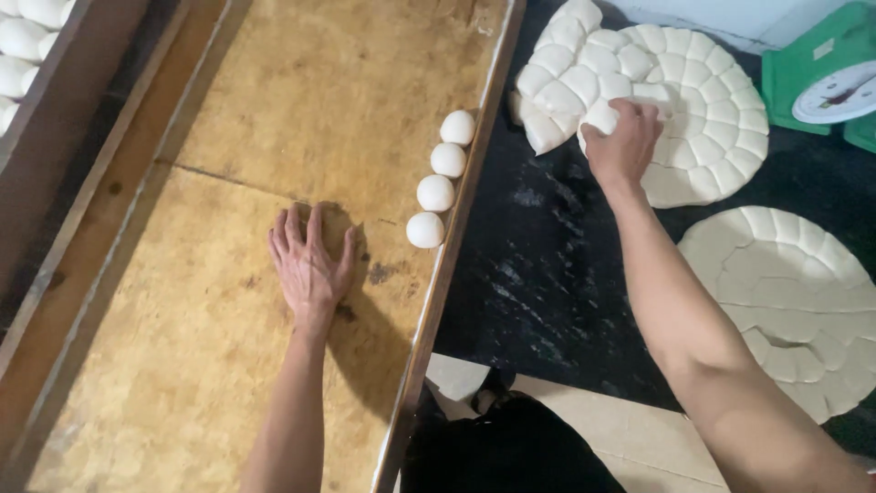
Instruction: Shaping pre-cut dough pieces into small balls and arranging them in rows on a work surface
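a: what have the hands got?

b: my left hand (310, 260) lies flat, fingers spread, on the wooden tray (228, 365); whether dough sits under the palm i cannot tell. four dough balls (441, 179) line the tray's right edge. my right hand (623, 139) is curled around a piece of the scored dough disc (680, 100) on the dark surface (538, 274).

a: anything else?

b: a green scale (821, 78) at the far right corner, its white round dial showing.
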